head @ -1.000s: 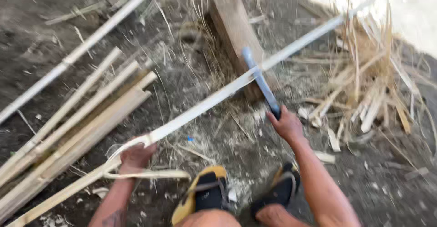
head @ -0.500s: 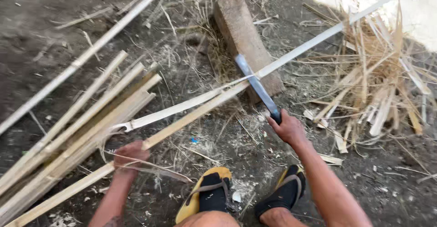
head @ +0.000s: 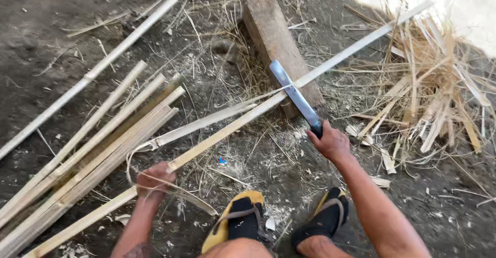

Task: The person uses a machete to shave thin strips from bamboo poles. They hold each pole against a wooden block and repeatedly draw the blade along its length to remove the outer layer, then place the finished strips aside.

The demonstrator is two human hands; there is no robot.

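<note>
The person sits low over the dirt ground, and the long bamboo strip lies across the wooden block with the blade of the machete set into it. Compared with a moment ago, the thin peeled sliver has opened further away from the main strip, so the split now runs longer toward the left hand. That hand has also slid lower along the strip and holds it in a closed grip near its end, with a loose curl of fibre around the fingers. The right hand is closed on the dark handle of the machete, just below the block. To me it looks like the splitting goes forward well, but the blade sits only at the block. A bundle of finished strips lies at the left, and dry shavings are piled at the right. Both feet, in sandals, rest near the strip.
</note>
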